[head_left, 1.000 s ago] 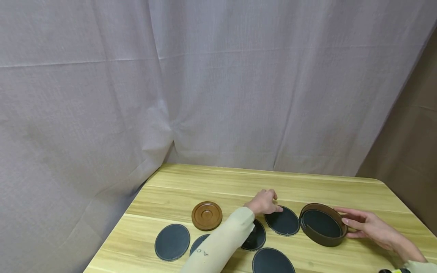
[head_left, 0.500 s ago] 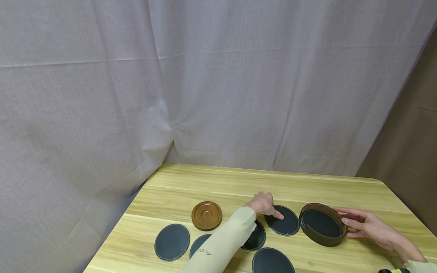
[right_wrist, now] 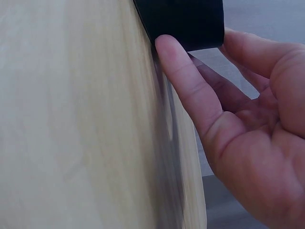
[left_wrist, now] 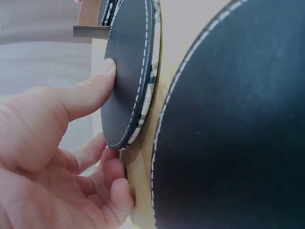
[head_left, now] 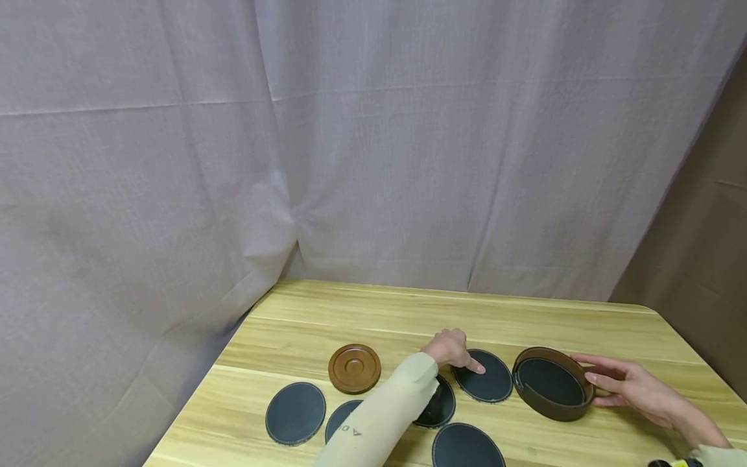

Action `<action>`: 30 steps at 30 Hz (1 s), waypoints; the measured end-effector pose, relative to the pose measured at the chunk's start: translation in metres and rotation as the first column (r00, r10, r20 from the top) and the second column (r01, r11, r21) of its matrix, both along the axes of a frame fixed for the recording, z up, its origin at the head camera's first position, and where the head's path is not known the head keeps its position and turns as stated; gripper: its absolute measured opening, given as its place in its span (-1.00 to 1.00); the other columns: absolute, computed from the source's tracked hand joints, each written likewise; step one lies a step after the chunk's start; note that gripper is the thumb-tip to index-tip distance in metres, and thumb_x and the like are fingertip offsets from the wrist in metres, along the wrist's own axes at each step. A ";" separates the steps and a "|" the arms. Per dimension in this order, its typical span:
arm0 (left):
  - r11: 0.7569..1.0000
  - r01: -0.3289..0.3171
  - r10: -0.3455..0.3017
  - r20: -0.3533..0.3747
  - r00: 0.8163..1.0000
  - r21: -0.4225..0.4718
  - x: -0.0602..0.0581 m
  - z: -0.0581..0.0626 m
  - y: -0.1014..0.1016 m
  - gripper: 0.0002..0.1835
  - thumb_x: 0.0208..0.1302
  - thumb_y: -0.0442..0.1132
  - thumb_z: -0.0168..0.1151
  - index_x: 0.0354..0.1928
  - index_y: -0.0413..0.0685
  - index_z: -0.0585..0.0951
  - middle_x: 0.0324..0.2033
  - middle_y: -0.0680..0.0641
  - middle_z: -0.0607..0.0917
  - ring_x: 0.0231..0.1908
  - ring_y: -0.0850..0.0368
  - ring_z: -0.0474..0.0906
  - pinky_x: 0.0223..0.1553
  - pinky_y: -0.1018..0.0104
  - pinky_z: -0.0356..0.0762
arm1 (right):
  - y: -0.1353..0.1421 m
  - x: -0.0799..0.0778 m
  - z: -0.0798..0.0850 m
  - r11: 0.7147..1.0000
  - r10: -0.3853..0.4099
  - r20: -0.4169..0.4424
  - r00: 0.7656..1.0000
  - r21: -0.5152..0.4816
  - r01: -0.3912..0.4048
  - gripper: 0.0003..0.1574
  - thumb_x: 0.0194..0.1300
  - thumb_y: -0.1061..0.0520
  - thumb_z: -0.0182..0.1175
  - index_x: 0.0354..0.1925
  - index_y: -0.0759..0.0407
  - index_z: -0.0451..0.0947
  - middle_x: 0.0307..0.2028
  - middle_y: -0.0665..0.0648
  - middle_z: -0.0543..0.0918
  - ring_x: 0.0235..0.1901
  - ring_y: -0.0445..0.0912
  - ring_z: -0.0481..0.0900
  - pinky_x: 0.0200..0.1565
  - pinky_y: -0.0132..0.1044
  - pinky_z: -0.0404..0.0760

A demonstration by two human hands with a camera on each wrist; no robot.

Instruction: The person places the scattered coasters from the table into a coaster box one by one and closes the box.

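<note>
My left hand pinches the left edge of a round black leather coaster. In the left wrist view its thumb lies flat on the coaster's top, while the other fingers curl at the edge below. White stitching and a checked underside edge show there. To the right stands a round brown coaster holder with a black disc inside. My right hand grips the holder's right side, thumb at the rim. In the right wrist view, one fingertip is at the bottom of the holder's dark wall.
Several more black coasters lie around the left arm, one at the left and another at the front. The left sleeve covers parts of two. A brown wooden disc lies behind them. Grey curtain hangs beyond the wooden table.
My left hand has turned from reaching over the coaster to pinching its edge, thumb on top. The right hand and the holder have stayed in place.
</note>
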State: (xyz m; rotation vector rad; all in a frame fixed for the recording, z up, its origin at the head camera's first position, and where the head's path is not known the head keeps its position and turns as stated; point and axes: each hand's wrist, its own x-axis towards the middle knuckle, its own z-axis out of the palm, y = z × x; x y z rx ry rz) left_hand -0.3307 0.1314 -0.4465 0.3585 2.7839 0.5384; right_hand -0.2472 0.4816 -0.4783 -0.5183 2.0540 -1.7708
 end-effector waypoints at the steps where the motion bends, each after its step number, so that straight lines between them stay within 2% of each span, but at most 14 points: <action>1: 1.000 -0.001 0.001 0.005 1.000 0.018 0.000 0.000 0.000 -0.50 -0.09 0.19 0.54 -0.25 0.04 0.61 -0.38 0.08 0.57 -0.43 0.17 0.38 -0.39 0.36 0.38 | 0.000 0.000 0.000 1.000 -0.001 0.000 1.000 -0.001 0.001 -0.43 0.55 0.27 -0.14 0.41 -0.10 0.31 0.12 -0.42 0.53 0.07 -0.34 0.57 -0.04 -0.18 0.69; 7: 0.986 -0.017 0.011 0.037 0.999 0.164 0.000 0.000 -0.005 -0.54 -0.06 0.04 0.58 -0.35 -0.01 0.49 -0.50 0.07 0.46 -0.48 0.17 0.31 -0.43 0.36 0.31 | -0.001 0.001 0.000 1.000 0.000 0.004 1.000 -0.006 0.000 -0.42 0.55 0.27 -0.14 0.40 -0.14 0.33 0.12 -0.40 0.55 0.06 -0.30 0.59 -0.05 -0.19 0.70; 9: 0.978 -0.010 0.003 0.037 0.999 0.207 -0.001 -0.001 -0.006 -0.54 -0.03 0.00 0.57 -0.52 -0.02 0.41 -0.60 0.08 0.34 -0.56 0.18 0.21 -0.48 0.37 0.24 | -0.001 0.001 0.001 1.000 0.003 0.004 1.000 -0.006 -0.003 -0.42 0.55 0.27 -0.14 0.40 -0.14 0.32 0.12 -0.40 0.54 0.06 -0.31 0.59 -0.06 -0.19 0.70; 14: 0.948 0.021 -0.027 0.014 1.000 0.318 -0.004 -0.001 -0.008 -0.42 0.07 -0.12 0.52 -0.71 0.00 0.22 -0.71 0.11 0.13 -0.67 0.22 0.04 -0.59 0.40 0.10 | 0.000 0.001 0.003 1.000 0.000 0.011 1.000 0.001 0.000 -0.42 0.56 0.26 -0.14 0.40 -0.15 0.32 0.12 -0.43 0.53 0.06 -0.32 0.58 -0.06 -0.19 0.70; 17: 0.932 0.016 -0.026 0.022 0.999 0.363 -0.004 0.002 -0.008 -0.60 0.14 -0.17 0.46 -0.64 0.00 0.40 -0.68 0.11 0.31 -0.69 0.23 0.18 -0.63 0.41 0.18 | 0.000 0.001 0.004 1.000 -0.007 0.014 1.000 0.011 0.007 -0.43 0.56 0.26 -0.14 0.40 -0.15 0.32 0.11 -0.45 0.52 0.06 -0.34 0.57 -0.06 -0.18 0.70; 19: 0.927 0.001 -0.016 0.038 0.999 0.376 -0.002 0.005 -0.009 -0.78 0.21 -0.18 0.41 -0.46 0.00 0.54 -0.55 0.10 0.48 -0.63 0.22 0.33 -0.60 0.41 0.30 | 0.000 0.000 0.004 1.000 -0.009 0.016 1.000 0.015 0.009 -0.43 0.56 0.26 -0.14 0.41 -0.14 0.32 0.11 -0.46 0.51 0.06 -0.36 0.57 -0.06 -0.18 0.70; 22: 0.917 -0.017 -0.007 0.061 0.998 0.399 0.000 0.008 -0.009 -0.91 0.28 -0.19 0.34 -0.29 -0.01 0.62 -0.43 0.08 0.58 -0.58 0.20 0.44 -0.56 0.38 0.45 | 0.001 0.000 0.003 1.000 -0.008 0.015 1.000 0.017 0.008 -0.43 0.56 0.25 -0.14 0.41 -0.12 0.31 0.11 -0.47 0.50 0.07 -0.38 0.56 -0.05 -0.18 0.70; 25: 0.901 -0.013 -0.019 0.070 0.997 0.433 0.003 0.010 -0.013 -0.94 0.32 -0.23 0.28 -0.30 -0.03 0.64 -0.46 0.06 0.58 -0.62 0.20 0.42 -0.57 0.36 0.48 | 0.001 0.000 0.001 1.000 -0.003 0.011 1.000 0.012 0.003 -0.43 0.56 0.26 -0.14 0.42 -0.10 0.31 0.12 -0.47 0.50 0.08 -0.39 0.54 -0.04 -0.18 0.70; 30: 0.870 0.003 -0.054 0.089 0.995 0.494 0.005 0.012 -0.020 -0.91 0.34 -0.27 0.23 -0.36 -0.01 0.60 -0.56 0.06 0.51 -0.70 0.19 0.30 -0.62 0.41 0.39 | 0.000 0.001 0.000 1.000 0.004 0.003 1.000 -0.003 -0.004 -0.43 0.55 0.27 -0.14 0.42 -0.09 0.31 0.13 -0.45 0.51 0.08 -0.38 0.55 -0.04 -0.19 0.69</action>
